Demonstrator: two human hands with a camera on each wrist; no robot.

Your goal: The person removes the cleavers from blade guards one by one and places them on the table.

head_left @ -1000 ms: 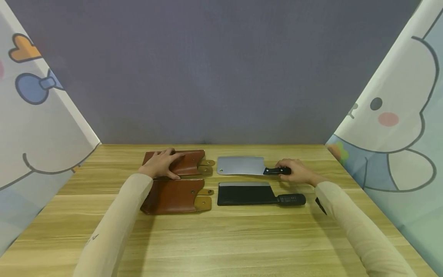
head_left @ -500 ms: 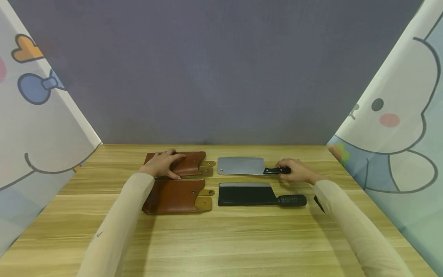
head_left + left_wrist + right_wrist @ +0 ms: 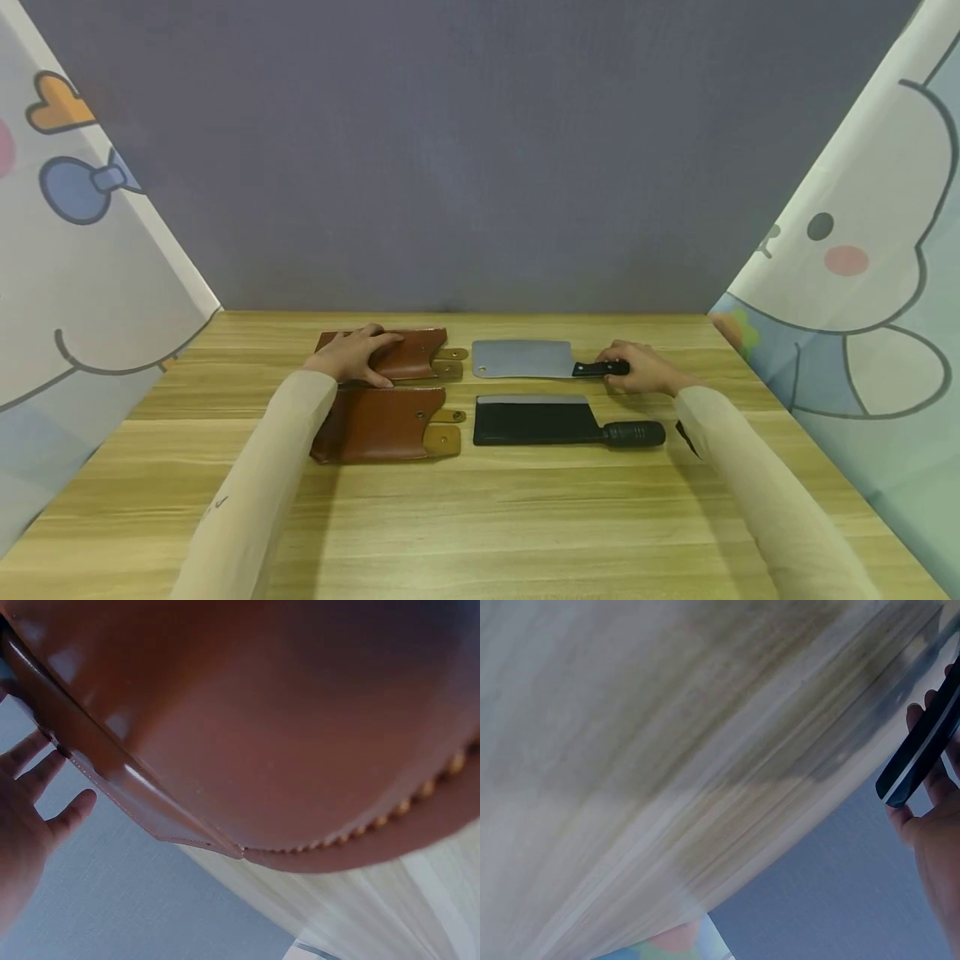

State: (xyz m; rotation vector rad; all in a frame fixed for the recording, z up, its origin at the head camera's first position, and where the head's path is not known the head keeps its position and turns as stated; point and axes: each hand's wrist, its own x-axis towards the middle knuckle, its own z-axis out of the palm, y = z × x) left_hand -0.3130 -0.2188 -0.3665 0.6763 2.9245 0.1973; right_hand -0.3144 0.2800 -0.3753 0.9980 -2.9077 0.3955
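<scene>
My left hand rests on the far brown leather knife sheath, fingers spread over it and thumb at its near side. In the left wrist view, the fingers look fairly straight at the edge of a sheath. At the right, my right hand holds the black handle of a silver cleaver, which lies flat on the table, blade pointing left. The right wrist view shows that handle between the thumb and fingers of the right hand.
A second brown sheath lies nearer, its tan straps pointing right. Beside it is a black-bladed cleaver with a ridged black handle. The wooden table meets a grey back panel; cartoon-printed panels stand at both sides.
</scene>
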